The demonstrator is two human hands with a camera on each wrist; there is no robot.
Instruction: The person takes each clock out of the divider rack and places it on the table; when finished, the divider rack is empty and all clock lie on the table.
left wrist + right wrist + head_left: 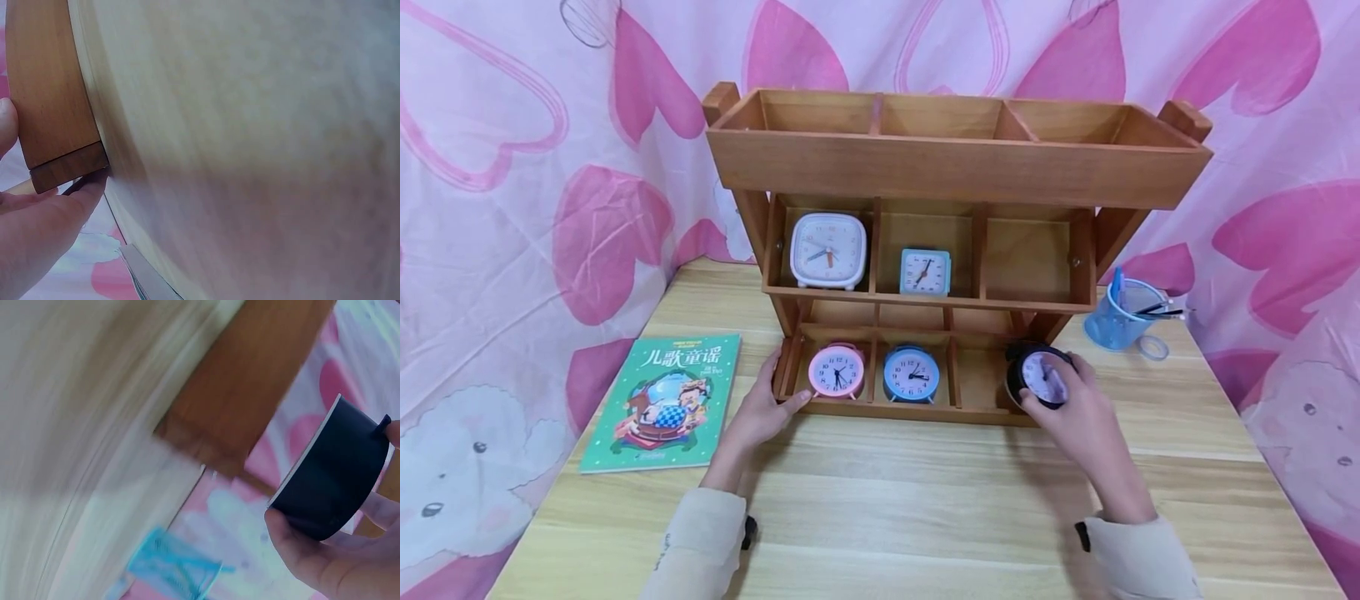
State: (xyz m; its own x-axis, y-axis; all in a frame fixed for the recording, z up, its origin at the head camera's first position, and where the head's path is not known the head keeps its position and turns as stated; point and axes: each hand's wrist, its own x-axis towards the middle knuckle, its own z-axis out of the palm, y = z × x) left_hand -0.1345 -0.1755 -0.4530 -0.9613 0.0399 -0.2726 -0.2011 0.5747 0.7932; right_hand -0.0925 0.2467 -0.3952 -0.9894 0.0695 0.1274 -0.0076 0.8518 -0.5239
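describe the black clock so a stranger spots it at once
Find the big wooden shelf, then look to the right end of its bottom row. There the person's right hand grips the black clock. Its black casing sets it apart from the pink clock and blue clock in that row.

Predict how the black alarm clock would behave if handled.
The black alarm clock would probably roll if pushed on its curved side, given its drumlike shape. The smooth surface looks rigid, perhaps slippery. The right hand alone holding it suggests modest weight.

Green book point(661, 404), blue pen cup point(1112, 323), heart-print curtain point(1262, 167)
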